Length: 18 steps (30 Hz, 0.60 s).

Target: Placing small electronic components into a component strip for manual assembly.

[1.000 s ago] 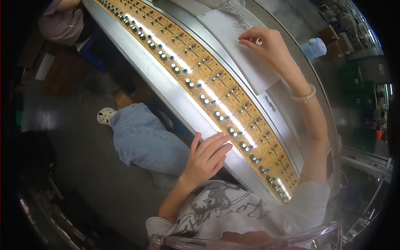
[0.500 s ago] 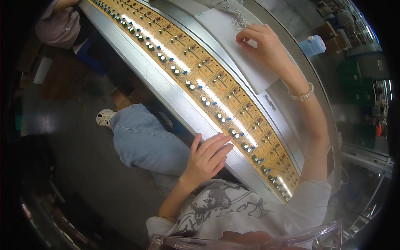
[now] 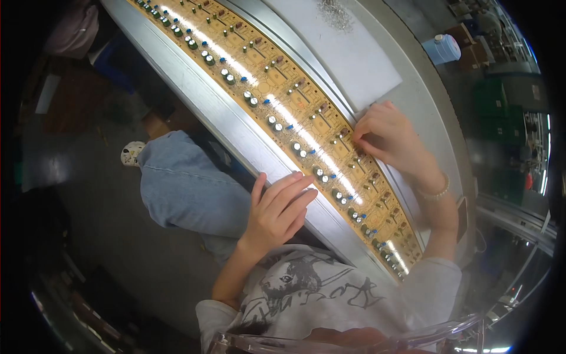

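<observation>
A long tan circuit board panel [image 3: 321, 125] runs diagonally across the view, carrying rows of green capacitors with pale tops and small blue components. Along its near side lies a silver metal rail [image 3: 221, 121]. My left hand [image 3: 276, 213] is spread over this rail, fingertips at the board's near edge, holding nothing. At the board's far edge my right hand [image 3: 389, 138] is in a pinch, its fingertips down among the small components. Whatever sits between those fingertips is too small to make out.
Beyond the board lies a white sheet [image 3: 359, 68] with a pile of tiny wire-like parts [image 3: 336, 15] on it. A light blue container [image 3: 442, 49] stands past the bench's far edge. Green crates [image 3: 490, 103] are farther right. Another person's sleeve [image 3: 73, 29] shows at upper left.
My right hand has come from the parts on the white sheet down to the board's far edge. My left hand has shifted slightly left and up in the view.
</observation>
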Each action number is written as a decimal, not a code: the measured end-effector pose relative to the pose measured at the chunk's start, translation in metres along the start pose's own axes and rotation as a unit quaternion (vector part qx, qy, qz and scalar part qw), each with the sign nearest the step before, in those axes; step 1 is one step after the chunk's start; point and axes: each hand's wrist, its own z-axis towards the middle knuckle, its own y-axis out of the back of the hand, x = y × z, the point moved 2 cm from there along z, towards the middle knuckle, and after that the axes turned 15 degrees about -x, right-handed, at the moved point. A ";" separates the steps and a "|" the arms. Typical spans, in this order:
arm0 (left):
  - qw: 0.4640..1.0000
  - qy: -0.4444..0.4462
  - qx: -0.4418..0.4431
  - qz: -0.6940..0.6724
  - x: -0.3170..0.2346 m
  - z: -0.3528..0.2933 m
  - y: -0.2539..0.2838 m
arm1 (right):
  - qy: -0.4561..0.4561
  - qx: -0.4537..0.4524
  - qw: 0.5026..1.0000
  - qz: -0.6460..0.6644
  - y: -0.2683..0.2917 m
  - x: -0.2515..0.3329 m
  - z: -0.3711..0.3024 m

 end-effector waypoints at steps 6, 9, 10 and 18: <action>1.000 -0.007 -0.004 0.015 0.000 0.005 0.003 | 0.064 -0.004 0.996 -0.054 0.001 0.006 0.010; 1.000 -0.005 -0.008 0.018 0.001 0.012 0.008 | 0.067 -0.005 0.996 -0.056 0.003 0.009 0.019; 1.000 -0.002 -0.010 0.017 0.001 0.013 0.009 | 0.072 -0.006 0.996 -0.056 0.003 0.008 0.021; 1.000 0.006 -0.017 0.020 0.002 0.014 0.011 | 0.120 0.012 0.990 -0.074 0.003 0.012 0.025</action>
